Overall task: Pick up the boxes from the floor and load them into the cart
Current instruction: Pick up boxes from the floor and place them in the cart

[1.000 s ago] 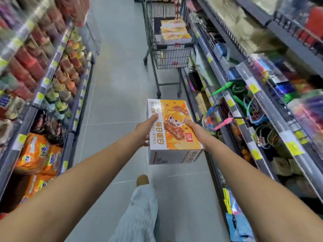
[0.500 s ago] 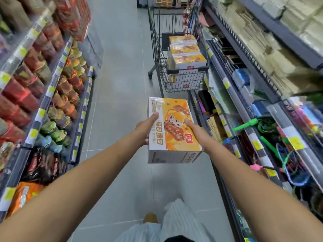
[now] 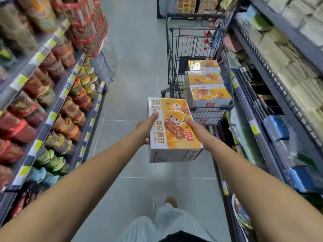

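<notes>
Head view: grey tiled floor [image 3: 136, 67] between stocked shelves [image 3: 52, 109], cart [image 3: 173, 67] ahead holding boxes [image 3: 208, 92].

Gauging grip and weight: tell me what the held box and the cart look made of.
Box: likely printed cardboard under glossy film; sharp folded edges, sheen on top. Cart: dark coated metal wire, judging by its thin grid walls.

Left hand [image 3: 146, 128], right hand [image 3: 196, 131] apparently gripping.
</notes>
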The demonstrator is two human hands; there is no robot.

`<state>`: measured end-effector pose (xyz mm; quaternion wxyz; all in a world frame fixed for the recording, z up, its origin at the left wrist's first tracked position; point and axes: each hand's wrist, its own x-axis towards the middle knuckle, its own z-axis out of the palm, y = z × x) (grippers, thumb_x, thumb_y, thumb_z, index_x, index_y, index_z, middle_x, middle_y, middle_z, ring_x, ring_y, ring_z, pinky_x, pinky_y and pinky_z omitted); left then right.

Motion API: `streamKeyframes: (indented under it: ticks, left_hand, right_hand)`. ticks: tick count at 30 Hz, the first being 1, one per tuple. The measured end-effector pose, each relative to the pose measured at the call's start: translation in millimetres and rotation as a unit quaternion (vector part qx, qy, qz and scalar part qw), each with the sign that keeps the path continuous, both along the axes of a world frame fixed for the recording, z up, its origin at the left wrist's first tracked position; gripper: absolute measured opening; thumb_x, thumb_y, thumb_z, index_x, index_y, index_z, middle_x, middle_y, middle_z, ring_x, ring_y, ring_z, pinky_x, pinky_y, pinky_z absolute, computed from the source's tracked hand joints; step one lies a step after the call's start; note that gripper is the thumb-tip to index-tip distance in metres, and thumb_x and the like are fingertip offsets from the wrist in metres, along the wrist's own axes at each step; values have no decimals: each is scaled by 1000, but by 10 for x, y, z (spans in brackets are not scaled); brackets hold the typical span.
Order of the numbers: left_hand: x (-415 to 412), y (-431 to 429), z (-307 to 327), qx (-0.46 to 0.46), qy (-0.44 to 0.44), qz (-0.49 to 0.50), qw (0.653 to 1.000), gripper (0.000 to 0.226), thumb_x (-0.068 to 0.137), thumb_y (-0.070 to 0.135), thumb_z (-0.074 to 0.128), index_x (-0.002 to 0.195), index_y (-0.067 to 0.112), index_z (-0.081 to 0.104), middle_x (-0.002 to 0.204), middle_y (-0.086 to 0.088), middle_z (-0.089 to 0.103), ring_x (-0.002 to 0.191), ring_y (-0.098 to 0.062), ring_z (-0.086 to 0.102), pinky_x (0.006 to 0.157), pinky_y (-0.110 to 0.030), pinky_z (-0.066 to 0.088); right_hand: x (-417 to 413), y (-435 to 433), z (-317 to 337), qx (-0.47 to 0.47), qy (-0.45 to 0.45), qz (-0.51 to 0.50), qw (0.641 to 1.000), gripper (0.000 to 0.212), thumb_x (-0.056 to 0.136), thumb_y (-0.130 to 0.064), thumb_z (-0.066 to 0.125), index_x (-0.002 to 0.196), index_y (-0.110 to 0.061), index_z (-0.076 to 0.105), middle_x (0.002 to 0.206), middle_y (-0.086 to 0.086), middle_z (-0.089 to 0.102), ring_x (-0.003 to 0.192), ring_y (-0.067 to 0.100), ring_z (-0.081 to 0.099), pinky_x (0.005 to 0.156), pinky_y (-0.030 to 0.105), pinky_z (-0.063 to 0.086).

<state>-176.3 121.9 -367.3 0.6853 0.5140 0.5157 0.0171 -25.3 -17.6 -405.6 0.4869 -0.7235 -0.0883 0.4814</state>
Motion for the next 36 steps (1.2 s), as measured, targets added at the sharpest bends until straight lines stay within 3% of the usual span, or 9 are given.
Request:
streamKeyframes:
  ticks: [7,11,15,21,25,28,32,33,36]
  left_hand:
    - [622,993,58,14,-5,49,999,33,88,52,54,95,20,62,79,0,65,68,-15,61,55,-27,41]
    - [1013,1687,28,18,-3,47,999,40,86,53,55,104,18,64,81,-1,67,69,-17,63,56,-27,42]
    - [1431,2368,30,25,-15,32,999,32,87,50,57,91,19,62,78,-1,66,65,-16,63,56,-27,44]
    - [2184,3440,179,85,-36,-40,995,35,88,50,55,95,18,64,76,1,68,66,-15,65,59,-27,48]
    - [2736,3831,270,123,-60,-93,986,33,88,49,56,86,17,64,73,1,69,55,-10,66,50,-22,48]
    - [3268,3981,286,127,-64,-141,980,34,88,46,58,88,12,63,68,1,68,42,-5,64,35,-14,43]
    - [4002,4019,197,119,-73,-204,969,39,89,45,59,99,7,63,66,1,69,41,-5,64,35,-14,43]
    - [4183,4026,157,119,-72,-223,965,44,88,46,59,104,5,62,72,-1,70,43,-6,65,36,-14,44]
    - [4678,4005,82,117,-64,-278,951,42,89,46,59,101,6,64,70,-1,71,46,-7,67,38,-16,47]
  right_hand:
    - [696,1137,51,-16,-43,49,998,53,84,-64,58,97,-14,72,104,15,74,97,35,70,99,47,50]
    - [1013,1794,71,-21,-62,45,997,47,89,-61,52,88,-17,71,88,6,73,85,25,69,90,38,52]
    - [1367,2404,111,-13,-57,28,998,55,91,-60,50,109,-12,70,104,13,73,96,30,69,92,38,52]
    - [1914,3304,187,27,-72,-58,995,29,91,-56,54,86,-31,66,98,7,71,93,27,67,101,47,48]
    - [2215,3555,248,49,-45,-137,988,40,94,-51,52,114,-19,65,90,2,71,77,17,68,80,34,56]
    - [2544,3626,265,46,-26,-187,981,37,95,-49,51,111,-18,63,75,-2,69,64,14,67,62,27,55]
    - [3036,3622,210,25,-4,-239,971,33,96,-52,46,96,-25,64,88,0,66,77,18,64,71,32,52]
    - [3162,3614,167,16,-7,-254,967,34,96,-52,44,101,-24,63,94,-2,66,84,19,64,74,30,51]
    - [3533,3577,83,-26,-26,-283,958,58,94,-59,41,140,-24,47,139,-1,51,128,24,48,107,40,38]
